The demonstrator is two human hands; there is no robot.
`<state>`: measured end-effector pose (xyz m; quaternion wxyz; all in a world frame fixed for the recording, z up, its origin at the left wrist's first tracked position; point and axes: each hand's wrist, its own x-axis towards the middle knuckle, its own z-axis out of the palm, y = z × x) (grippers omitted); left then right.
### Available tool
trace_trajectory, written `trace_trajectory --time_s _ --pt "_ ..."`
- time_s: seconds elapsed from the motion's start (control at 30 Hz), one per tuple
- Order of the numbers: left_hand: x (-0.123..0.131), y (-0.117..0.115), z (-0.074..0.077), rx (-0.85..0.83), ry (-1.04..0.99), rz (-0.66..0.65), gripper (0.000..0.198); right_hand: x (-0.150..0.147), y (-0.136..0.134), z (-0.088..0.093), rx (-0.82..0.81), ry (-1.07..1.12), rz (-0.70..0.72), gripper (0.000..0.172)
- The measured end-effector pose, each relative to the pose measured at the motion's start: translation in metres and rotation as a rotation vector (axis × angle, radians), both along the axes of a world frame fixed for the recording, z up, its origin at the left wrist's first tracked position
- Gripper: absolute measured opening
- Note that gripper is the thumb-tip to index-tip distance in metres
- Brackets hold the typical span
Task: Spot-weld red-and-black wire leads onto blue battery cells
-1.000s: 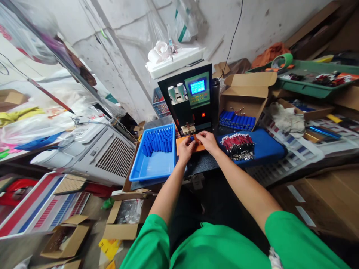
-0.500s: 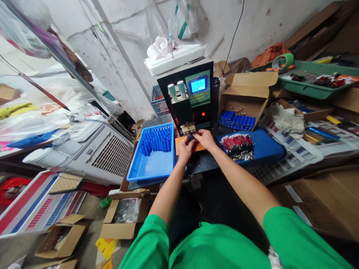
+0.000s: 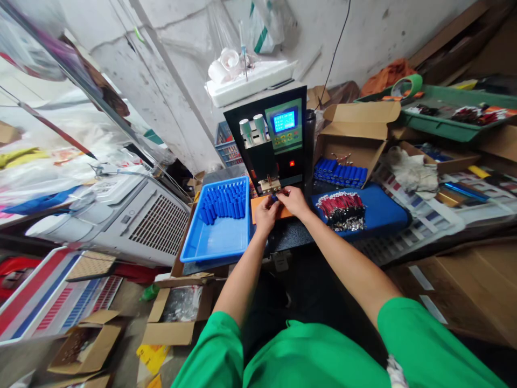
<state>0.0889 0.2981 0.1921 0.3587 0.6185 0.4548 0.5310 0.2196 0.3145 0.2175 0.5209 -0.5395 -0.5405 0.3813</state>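
My left hand [image 3: 265, 214] and right hand [image 3: 294, 200] pinch one small blue cell [image 3: 275, 199] together over the orange pad [image 3: 258, 206]. I'd hold it level and steady just beneath the welder's electrodes [image 3: 270, 184], fingertips clear.

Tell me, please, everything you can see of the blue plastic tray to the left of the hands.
The blue plastic tray is shallow and rectangular with a raised rim. It lies flat on the dark bench, left of the black machine. Blue cylinders are heaped at its far end; the near half is bare. The left hand is beside it, apparently not touching.
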Motion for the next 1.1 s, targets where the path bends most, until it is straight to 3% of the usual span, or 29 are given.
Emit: trace_trajectory --time_s 0.37,0.93,1.1 --pt "0.0 0.002 -0.004 0.019 -0.003 0.011 0.026 -0.001 0.005 -0.009 0.033 -0.022 -0.008 0.009" --pt "0.0 0.003 -0.008 -0.007 -0.004 0.013 0.027 0.001 0.001 -0.005 0.036 0.052 0.031 0.012" --pt "-0.001 0.004 -0.011 0.009 0.001 -0.006 0.026 0.008 -0.007 -0.015 0.104 0.095 0.051 0.018"
